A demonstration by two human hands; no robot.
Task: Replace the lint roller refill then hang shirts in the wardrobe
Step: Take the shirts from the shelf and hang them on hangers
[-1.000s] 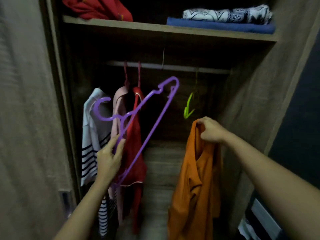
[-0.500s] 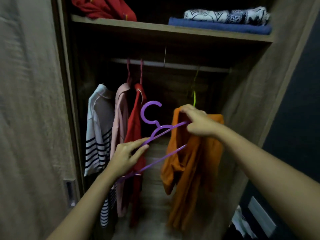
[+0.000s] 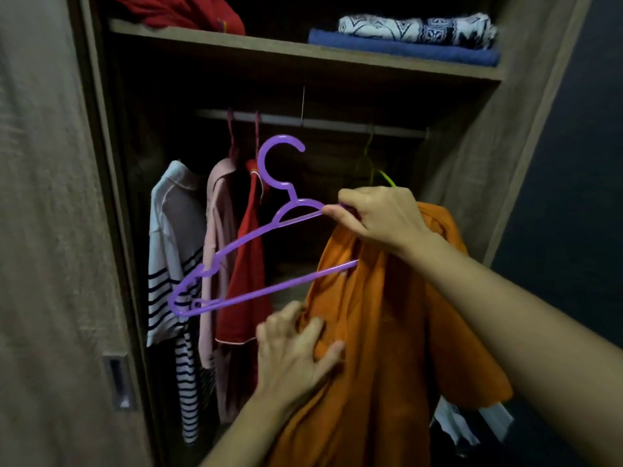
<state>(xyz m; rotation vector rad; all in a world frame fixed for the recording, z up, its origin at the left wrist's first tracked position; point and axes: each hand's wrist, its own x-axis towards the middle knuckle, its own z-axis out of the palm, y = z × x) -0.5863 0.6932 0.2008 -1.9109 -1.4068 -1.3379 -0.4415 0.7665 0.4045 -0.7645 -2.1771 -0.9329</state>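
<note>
My right hand (image 3: 381,219) pinches the right arm of a purple plastic hanger (image 3: 236,244) together with the top of an orange shirt (image 3: 387,332). The hanger's right end is inside the shirt; its hook points up and its left end sticks out bare. My left hand (image 3: 296,348) grips the orange fabric lower down on the shirt's left side. All this is held in front of the open wardrobe, below the hanging rail (image 3: 337,124).
A striped white shirt (image 3: 172,237), a pink shirt (image 3: 215,230) and a red shirt (image 3: 249,251) hang at the rail's left. A green hanger (image 3: 386,176) hangs empty at the right. Folded clothes lie on the upper shelf (image 3: 286,50). The sliding door (image 3: 50,230) stands at left.
My left hand let go of the purple hanger and dropped to grip the orange shirt. My right hand took the hanger, whose right end has gone into the shirt.
</note>
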